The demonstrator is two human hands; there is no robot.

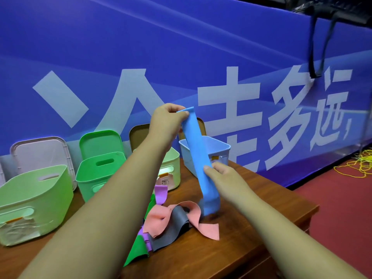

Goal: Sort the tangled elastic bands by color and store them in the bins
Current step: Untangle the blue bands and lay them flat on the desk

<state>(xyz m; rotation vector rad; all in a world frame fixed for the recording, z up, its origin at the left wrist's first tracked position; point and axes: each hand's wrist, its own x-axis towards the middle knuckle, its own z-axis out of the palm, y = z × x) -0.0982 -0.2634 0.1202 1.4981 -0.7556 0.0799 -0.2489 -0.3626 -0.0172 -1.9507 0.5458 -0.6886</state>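
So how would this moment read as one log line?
left hand pinches blue band top | right hand grips its middle | blue bin behind | tangle on table

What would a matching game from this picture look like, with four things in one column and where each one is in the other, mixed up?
Things:
1. blue band
2. pink band
3. blue bin
4. yellow cord

Places:
A. on the red floor
B. lying on the table
C. held up between the left hand and the right hand
D. standing just right of the pale bin

Pairs: 1-C, 2-B, 3-D, 4-A
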